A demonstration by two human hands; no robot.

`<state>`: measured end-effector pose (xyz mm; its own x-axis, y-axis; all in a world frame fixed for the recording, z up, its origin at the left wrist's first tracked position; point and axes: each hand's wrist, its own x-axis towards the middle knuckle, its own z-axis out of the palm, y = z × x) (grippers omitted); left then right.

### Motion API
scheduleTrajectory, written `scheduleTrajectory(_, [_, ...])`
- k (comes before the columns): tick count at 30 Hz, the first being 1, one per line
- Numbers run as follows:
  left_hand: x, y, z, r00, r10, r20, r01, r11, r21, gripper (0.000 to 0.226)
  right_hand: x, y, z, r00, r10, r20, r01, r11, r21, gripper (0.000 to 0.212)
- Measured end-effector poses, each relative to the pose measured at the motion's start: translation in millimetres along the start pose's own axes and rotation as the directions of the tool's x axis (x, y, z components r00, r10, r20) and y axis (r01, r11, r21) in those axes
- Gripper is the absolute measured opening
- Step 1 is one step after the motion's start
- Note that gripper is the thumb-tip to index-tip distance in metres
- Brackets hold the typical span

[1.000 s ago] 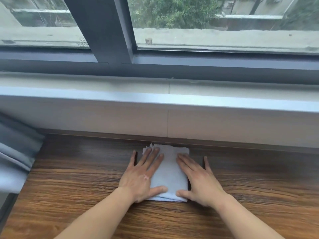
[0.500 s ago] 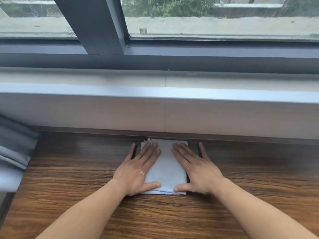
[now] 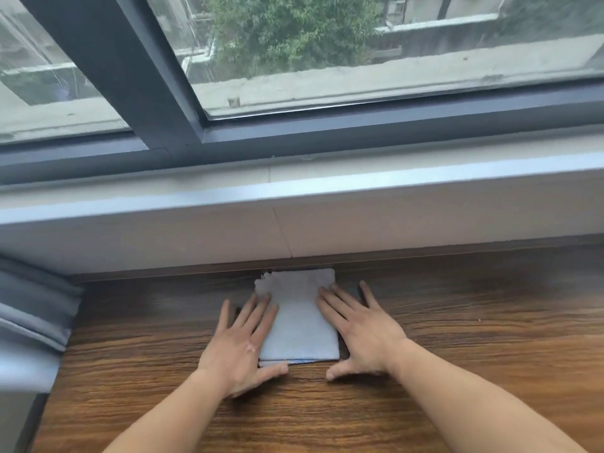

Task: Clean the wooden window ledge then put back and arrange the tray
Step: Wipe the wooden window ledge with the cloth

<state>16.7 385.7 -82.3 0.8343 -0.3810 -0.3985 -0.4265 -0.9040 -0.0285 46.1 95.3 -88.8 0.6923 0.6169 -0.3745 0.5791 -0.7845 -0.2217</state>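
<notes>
A folded pale blue cloth lies flat on the dark wooden window ledge, its far edge close to the white riser. My left hand presses on the cloth's left side with straight, spread fingers, the thumb along its near edge. My right hand lies flat on the cloth's right side, fingers straight, thumb on the wood near the cloth's near corner. No tray is in view.
A white riser and upper sill run behind the ledge, with a dark-framed window above. A grey curtain bunches at the ledge's left end. Bare wood stretches to the right of my hands.
Both hands stay flat on the cloth near the riser. My thumbs have slid off the cloth's near edge toward the wood. The camera has tilted and now sees more of the window.
</notes>
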Motion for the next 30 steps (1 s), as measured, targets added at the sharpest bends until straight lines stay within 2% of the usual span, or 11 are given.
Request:
scheduleTrajectory(5, [-67.0, 10.4, 1.5, 0.99, -0.135, 0.044, 0.137, 0.989, -0.058, 0.101, -57.9, -11.6, -6.9, 0.994, 0.086, -0.061, -0.08, 0.993, 0.087, 0.123])
scheduleTrajectory(11, [-113.4, 54.5, -8.8, 0.985, -0.156, 0.076, 0.169, 0.962, -0.214, 0.106, -141.6, -47.1, 18.0, 0.931, 0.356, -0.079, -0.326, 0.91, 0.255, 0.118])
scheduleTrajectory(14, [-117.3, 65.1, -22.6, 0.994, -0.105, 0.0, 0.101, 0.948, -0.3, 0.108, -183.7, -73.3, 27.6, 0.854, 0.512, -0.096, -0.456, 0.824, 0.336, 0.122])
scheduleTrajectory(16, [-115.3, 71.0, -32.3, 0.999, -0.009, -0.049, -0.005, 0.963, -0.27, 0.112, -210.8, -94.0, 33.7, 0.801, 0.591, -0.098, -0.534, 0.779, 0.328, 0.122])
scheduleTrajectory(20, [-105.6, 89.4, -37.6, 0.978, 0.181, -0.104, -0.202, 0.943, -0.263, 0.111, -260.4, -138.2, 45.2, 0.628, 0.766, -0.139, -0.664, 0.621, 0.417, 0.115])
scheduleTrajectory(27, [-107.1, 160.3, -38.6, 0.888, 0.444, -0.119, -0.459, 0.869, -0.183, 0.104, -338.6, -199.2, 78.2, 0.356, 0.928, -0.109, -0.748, 0.354, 0.562, 0.117])
scheduleTrajectory(30, [-112.3, 202.2, -46.5, 0.858, 0.51, -0.059, -0.512, 0.841, -0.174, 0.102, -374.9, -211.2, 96.3, 0.249, 0.967, -0.051, -0.737, 0.224, 0.638, 0.117])
